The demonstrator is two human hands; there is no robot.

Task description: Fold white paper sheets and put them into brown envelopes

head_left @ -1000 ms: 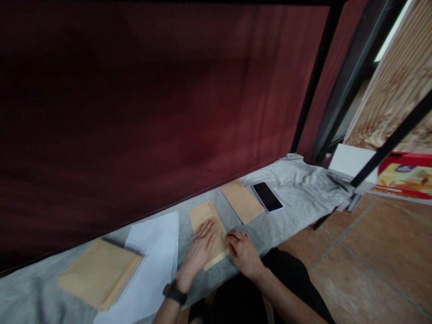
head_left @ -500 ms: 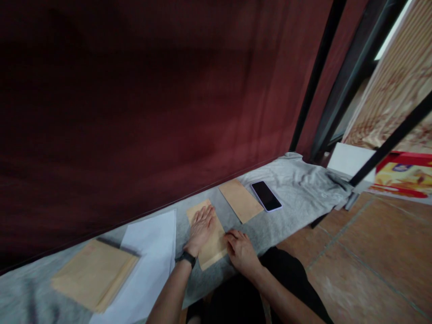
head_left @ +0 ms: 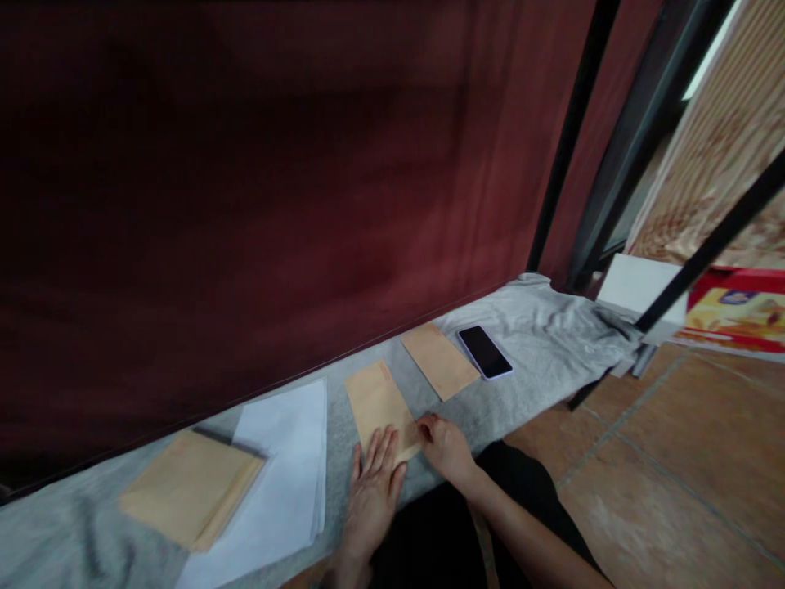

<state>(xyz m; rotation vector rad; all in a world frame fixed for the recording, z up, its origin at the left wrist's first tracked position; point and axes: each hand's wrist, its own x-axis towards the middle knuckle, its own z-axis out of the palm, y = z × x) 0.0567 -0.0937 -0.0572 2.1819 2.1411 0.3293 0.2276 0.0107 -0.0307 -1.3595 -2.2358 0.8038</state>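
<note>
Drawn back from a moment ago, the left hand (head_left: 372,495) lies flat, fingers slightly spread, on the near end of the brown envelope (head_left: 375,401) on the grey cloth (head_left: 533,352). The right hand (head_left: 447,451) curls its fingers at the envelope's right edge; whether they pinch, I cannot tell.

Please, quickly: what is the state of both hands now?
Left hand: open, resting partly on a brown rectangular paper envelope.
Right hand: curled at the envelope's right edge; whether it grips cannot be told.
</note>
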